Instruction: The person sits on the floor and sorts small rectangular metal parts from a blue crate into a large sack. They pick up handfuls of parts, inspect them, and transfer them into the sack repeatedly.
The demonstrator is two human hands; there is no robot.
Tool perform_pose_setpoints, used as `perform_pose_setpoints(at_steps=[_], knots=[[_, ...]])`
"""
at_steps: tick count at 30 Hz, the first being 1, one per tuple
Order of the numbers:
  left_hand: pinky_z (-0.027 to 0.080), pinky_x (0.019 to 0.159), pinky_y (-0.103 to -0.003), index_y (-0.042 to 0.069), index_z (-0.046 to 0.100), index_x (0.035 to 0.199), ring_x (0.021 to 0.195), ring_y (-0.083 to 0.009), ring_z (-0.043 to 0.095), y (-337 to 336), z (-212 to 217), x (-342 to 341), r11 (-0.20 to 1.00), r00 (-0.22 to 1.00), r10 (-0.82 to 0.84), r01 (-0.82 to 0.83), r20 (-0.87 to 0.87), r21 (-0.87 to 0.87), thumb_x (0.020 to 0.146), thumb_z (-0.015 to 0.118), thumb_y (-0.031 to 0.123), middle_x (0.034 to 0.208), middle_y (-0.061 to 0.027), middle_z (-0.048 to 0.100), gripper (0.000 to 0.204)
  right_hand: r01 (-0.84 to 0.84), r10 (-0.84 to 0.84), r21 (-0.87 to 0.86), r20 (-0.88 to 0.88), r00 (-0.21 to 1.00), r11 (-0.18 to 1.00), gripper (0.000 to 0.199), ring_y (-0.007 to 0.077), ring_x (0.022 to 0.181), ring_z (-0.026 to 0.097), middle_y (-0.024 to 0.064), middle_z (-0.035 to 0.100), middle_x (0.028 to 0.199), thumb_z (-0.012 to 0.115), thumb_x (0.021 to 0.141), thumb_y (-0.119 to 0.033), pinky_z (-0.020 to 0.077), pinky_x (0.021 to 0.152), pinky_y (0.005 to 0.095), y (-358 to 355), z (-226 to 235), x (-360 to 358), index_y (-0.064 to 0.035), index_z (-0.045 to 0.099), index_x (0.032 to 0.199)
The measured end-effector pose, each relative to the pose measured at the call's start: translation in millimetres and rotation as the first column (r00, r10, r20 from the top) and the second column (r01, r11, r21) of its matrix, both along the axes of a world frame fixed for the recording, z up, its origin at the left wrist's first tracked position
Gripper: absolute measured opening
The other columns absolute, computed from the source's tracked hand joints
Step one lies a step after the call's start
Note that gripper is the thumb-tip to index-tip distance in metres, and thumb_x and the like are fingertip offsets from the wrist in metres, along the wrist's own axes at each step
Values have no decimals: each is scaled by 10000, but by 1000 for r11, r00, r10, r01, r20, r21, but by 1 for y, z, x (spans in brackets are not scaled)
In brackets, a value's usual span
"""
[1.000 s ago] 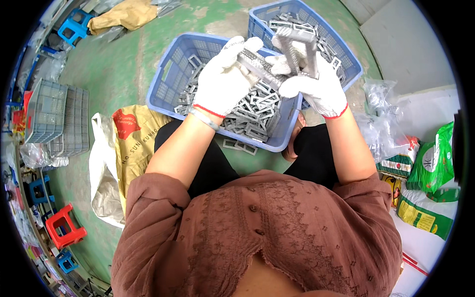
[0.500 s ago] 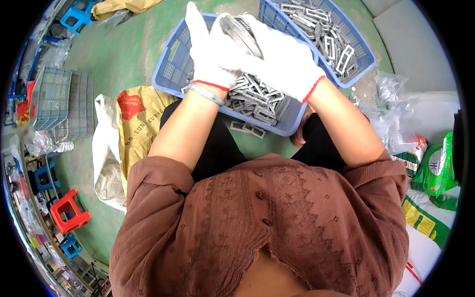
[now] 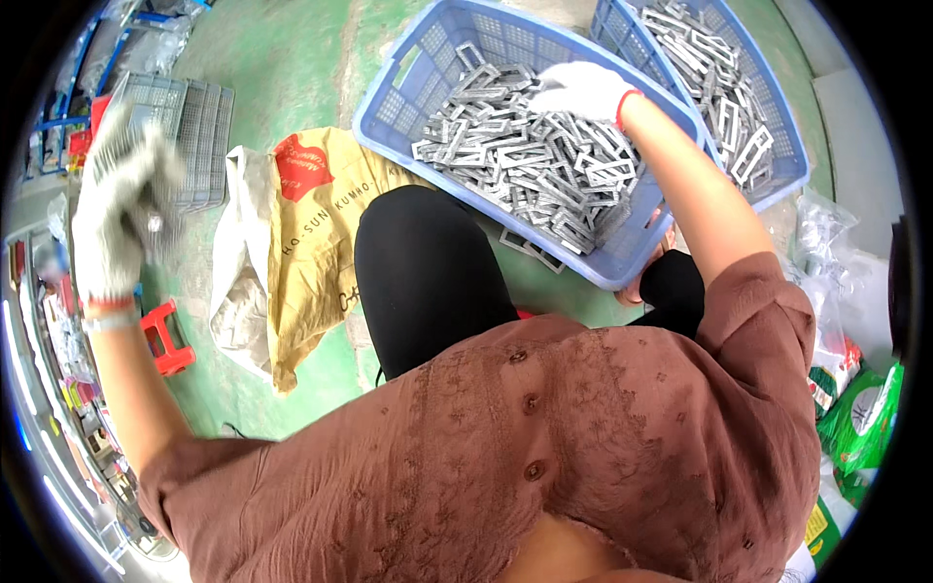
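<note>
My right hand, in a white knit glove with a red cuff, is over a blue plastic basket. Its fingers are drawn together and their tips meet the heap of small grey rectangular frames; whatever they grip is hidden. Far out to the left is my gloved left hand, smeared by motion. A shiny grey blur shows beside its fingers, too unclear to name.
A second blue basket of similar frames stands at the right. Beside my left knee lies a yellow-brown sack. Grey mesh crates and a red stool are at left. Clear plastic bags lie at right.
My hands were together above the basket, holding grey frames. They have parted: the left has swung far left, the right has come down to the heap. My body has turned left.
</note>
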State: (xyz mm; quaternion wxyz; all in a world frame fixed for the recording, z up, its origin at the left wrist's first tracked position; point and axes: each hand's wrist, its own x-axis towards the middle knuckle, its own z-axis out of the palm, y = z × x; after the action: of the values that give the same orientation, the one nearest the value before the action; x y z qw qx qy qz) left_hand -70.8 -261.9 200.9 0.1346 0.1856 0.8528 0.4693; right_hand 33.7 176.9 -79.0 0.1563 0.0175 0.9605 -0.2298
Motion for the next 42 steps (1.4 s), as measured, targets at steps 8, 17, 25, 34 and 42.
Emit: perform_pose_setpoints(at_steps=[8,17,25,34,42], knots=[[528,795,-258,21,457,1457,885,-144,628,-103,-122,26,845,904,327,-150,275,-513,785,720,28,1071,-76,647,722,-57,77,-84,256,964,995,709,357,1187,604,198,640,1274,605,810,-617,463,1018,433,-37,-125,-27,-47,667,1228],[506,848,-287,77,682,1189,940,-175,680,64,-71,-74,687,880,-339,-9,-332,-727,946,619,394,1052,-82,716,405,104,-67,-92,336,939,990,660,342,1216,592,195,629,1302,643,846,-519,441,1035,416,-13,-140,-1,-35,618,1293],[507,949,-427,14,284,1506,1115,-371,639,237,-330,-69,130,741,-503,573,445,-809,678,770,595,1274,-295,598,1122,34,7,-190,210,978,981,588,376,1183,593,214,635,1258,547,906,-530,455,1022,430,-21,-135,17,-65,630,1256],[379,1132,-408,90,18,1588,1378,-376,443,233,-436,-67,311,879,-156,477,451,-822,622,840,634,1510,-259,405,1381,171,-138,-337,120,983,926,572,359,1132,612,191,660,1204,553,915,-535,468,984,414,-16,-123,25,-70,645,1235],[403,1119,-430,103,303,1529,1355,-364,464,223,-465,-86,346,828,-193,560,527,-753,677,851,503,1503,-171,442,1089,194,-156,-379,129,979,905,548,337,1129,611,171,659,1205,545,925,-535,466,976,402,-10,-123,25,-84,633,1223]])
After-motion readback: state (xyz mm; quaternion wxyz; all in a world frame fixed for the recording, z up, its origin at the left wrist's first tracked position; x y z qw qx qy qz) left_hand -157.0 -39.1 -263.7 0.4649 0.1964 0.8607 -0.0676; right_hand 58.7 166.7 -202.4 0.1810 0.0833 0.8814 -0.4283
